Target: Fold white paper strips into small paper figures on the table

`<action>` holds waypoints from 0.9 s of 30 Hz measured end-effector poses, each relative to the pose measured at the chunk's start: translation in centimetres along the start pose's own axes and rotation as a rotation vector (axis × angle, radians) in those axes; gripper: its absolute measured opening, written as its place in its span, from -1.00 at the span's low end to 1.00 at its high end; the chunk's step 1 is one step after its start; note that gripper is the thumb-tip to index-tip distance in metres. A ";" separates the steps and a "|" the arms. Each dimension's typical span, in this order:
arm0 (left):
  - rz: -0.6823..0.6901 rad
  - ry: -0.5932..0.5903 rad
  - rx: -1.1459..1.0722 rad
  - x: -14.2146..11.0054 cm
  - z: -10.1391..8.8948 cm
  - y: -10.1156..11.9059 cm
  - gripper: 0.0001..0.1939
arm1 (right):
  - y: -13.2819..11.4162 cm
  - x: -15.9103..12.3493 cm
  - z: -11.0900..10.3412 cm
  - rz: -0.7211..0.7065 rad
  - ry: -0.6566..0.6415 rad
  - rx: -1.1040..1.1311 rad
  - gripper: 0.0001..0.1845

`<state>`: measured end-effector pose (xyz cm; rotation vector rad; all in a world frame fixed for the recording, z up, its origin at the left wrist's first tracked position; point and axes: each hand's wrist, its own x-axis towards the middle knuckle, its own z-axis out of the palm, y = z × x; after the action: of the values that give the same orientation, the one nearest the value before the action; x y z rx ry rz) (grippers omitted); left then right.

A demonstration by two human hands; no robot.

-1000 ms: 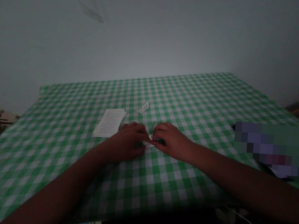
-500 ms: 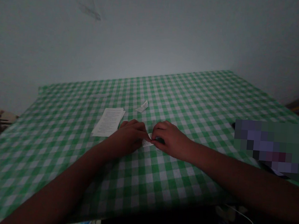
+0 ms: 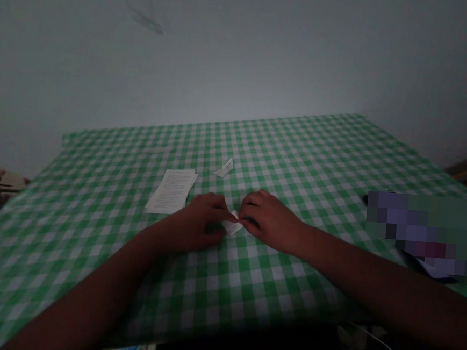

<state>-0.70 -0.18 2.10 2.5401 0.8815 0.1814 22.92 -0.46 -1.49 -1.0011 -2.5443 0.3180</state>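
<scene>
While the left grip (image 3: 202, 222) and the right grip (image 3: 269, 221) are meeting near the middle of the frame, a small piece of white paper (image 3: 232, 227) is lying between them on the green-and-white gingham cloth (image 3: 299, 164) covering the worktop. Both grips are touching it at the fingertips, but the dim light doesn't show whether they are clenched on it or only pressing it. Pinching thin paper close to its edge is the surest handling – it is less likely to buckle that way. Just up and left, a printed sheet (image 3: 171, 191) and a paper scrap (image 3: 224, 168) are lying apart from the hands – the print is too small to read, and no brand is showing.
</scene>
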 end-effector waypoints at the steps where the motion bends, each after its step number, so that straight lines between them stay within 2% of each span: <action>1: 0.013 0.014 -0.020 0.0 0.1 -0.2 -0.62 | 0.1 0.0 -0.1 0.006 0.001 -0.023 -0.85; 7: 0.115 0.047 -0.088 0.6 1.2 -0.8 -0.72 | 0.9 0.2 -0.4 0.025 -0.003 -0.117 -0.80; 13: 0.205 0.109 -0.013 1.0 2.4 -1.3 -0.77 | 1.2 0.6 -0.6 0.093 0.016 -0.144 -0.81; 17: 0.179 0.113 0.073 0.8 2.2 -1.1 -0.78 | 1.3 0.5 -0.8 0.093 0.024 -0.086 -0.82; 22: 0.064 0.093 0.176 0.9 2.1 0.1 -0.82 | 0.9 0.1 -1.1 0.094 0.029 0.004 -0.91; 27: -0.031 0.159 0.216 1.1 2.7 0.5 -0.87 | 0.4 -0.2 -1.1 0.097 0.002 -0.002 -0.91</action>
<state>1.18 -0.84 -0.14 2.7394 1.0511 0.2960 23.80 -0.25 -0.66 -1.1272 -2.4998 0.3410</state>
